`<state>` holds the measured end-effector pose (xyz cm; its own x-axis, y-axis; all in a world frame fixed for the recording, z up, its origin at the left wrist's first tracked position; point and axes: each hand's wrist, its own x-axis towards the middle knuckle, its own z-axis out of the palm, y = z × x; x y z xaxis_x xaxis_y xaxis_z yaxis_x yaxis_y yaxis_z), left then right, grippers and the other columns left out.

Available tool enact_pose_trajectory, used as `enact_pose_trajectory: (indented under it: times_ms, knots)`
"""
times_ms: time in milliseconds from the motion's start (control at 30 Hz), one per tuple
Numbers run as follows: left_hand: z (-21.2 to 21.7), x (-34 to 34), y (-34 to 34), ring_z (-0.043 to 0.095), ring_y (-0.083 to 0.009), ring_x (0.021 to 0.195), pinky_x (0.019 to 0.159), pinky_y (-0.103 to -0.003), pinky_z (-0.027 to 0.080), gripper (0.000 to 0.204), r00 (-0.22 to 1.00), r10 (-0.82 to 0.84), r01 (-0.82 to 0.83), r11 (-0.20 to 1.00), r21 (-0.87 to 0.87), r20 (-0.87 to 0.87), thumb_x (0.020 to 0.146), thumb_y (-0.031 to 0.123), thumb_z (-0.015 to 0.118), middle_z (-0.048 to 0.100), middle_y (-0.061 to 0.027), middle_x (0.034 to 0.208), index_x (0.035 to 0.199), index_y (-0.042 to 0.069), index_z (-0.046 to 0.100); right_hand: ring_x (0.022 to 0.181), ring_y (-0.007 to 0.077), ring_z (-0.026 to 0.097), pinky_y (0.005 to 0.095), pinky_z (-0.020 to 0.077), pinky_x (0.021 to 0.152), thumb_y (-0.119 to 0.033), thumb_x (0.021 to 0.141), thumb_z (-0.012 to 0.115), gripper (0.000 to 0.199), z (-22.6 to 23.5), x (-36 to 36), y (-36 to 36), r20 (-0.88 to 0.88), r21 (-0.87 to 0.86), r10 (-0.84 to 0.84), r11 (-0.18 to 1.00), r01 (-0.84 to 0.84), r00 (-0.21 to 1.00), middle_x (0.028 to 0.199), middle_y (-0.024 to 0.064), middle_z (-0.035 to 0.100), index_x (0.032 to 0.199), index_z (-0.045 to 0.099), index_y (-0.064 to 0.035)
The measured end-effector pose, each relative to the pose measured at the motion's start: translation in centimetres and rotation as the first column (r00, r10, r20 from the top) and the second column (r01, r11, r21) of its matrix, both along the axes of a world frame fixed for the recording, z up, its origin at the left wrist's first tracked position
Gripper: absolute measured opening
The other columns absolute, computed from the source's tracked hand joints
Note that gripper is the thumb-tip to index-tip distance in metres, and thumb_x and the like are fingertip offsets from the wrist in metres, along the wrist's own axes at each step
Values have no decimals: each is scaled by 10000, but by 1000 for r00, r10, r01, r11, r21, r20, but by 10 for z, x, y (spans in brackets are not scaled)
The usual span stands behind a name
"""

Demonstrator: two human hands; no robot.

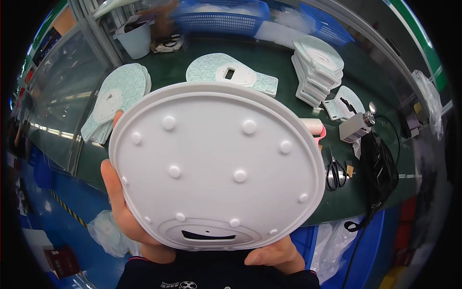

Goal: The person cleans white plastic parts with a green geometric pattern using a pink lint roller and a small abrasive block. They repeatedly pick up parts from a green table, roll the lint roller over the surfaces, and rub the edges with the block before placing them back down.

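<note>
A white round plastic cover (216,166) fills the centre, hiding much of the green tabletop (269,58) — left hand (120,202) and right hand (274,255) fingers clasp its edges. Scissors (335,171) at three o'clock; blue baskets (216,19) at twelve, contents unclear.

I see my left hand (122,202) and right hand (276,255) gripping a big round white cover (216,164) that looks like moulded plastic, matt and smooth, with small raised studs across it. The table (168,72) has a dark green matt top, and the flat pieces (231,73) lying on it show a pale teal quilted-looking pattern around smooth white plastic centres. The scissors (335,171) look like shiny metal with black handles, beside a blue plastic mesh basket (216,19) and crinkly clear plastic bags (428,101).
</note>
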<state>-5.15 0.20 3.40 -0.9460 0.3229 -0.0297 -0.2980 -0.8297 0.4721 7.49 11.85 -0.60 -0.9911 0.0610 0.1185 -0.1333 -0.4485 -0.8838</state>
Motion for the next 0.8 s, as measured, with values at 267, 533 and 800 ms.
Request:
enact_pose_trajectory:
  times_ms: [267, 533, 800]
  knots:
    - [-25, -13, -17, 285, -254, 1206, 985, -389, 247, 666, 908, -264, 293, 955, 43, -327, 871, 502, 178, 224, -153, 1333, 1322, 18, 102, 1197, 351, 264, 476, 281, 954, -578, 819, 296, 730, 9, -15, -6, 19, -672, -93, 736, 81, 996, 1317, 173, 239, 1329, 80, -103]
    - [-25, 17, -13, 148, -233, 1267, 1010, -370, 159, 846, 511, -818, 764, 572, -297, -263, 818, 380, 478, 83, -162, 1371, 1305, -19, -86, 1226, 455, 101, 513, 155, 985, -681, 759, 228, 861, 56, -51, 33, -144, -498, -284, 849, 179, 948, 1348, 250, 120, 1330, 81, -54]
    - [-22, 40, -18, 166, -314, 1248, 971, -505, 249, 808, 427, -875, 885, 457, -95, -228, 767, -59, 466, 32, -170, 1359, 1300, 38, -134, 1265, 373, -42, 532, 155, 990, -636, 778, 292, 843, 73, -64, 53, -238, -486, -303, 859, 157, 923, 1355, 257, 39, 1323, 105, -20]
